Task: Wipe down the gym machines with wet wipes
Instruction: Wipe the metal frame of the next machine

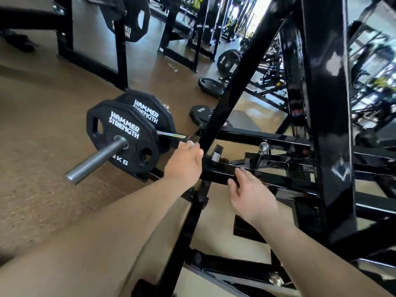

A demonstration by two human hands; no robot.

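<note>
this is a gym with a brown floor (42,125) and many black machines.

the slanted bar (225,99) of the nearest machine is the part being cleaned. the left hand (184,162) is pressed against its left side, low down. its fingers are curled round a small white bit (191,143). that is most likely the wet wipe, but very little of it shows.

the right hand (250,196) is just to the right of the slanted bar and a bit lower. it is loose, with straight fingers, and holds nothing. its tips rest on the flat low bar (278,182).

to the left of the slanted bar are two weight plates (120,133) on a steel peg (96,159). to its right stands a big shiny post (327,125).

i think the job is in the middle. the bars are shiny, but i cannot tell which ones are wiped. the plates, the peg and the machines behind the slanted bar likely still need wiping.
</note>
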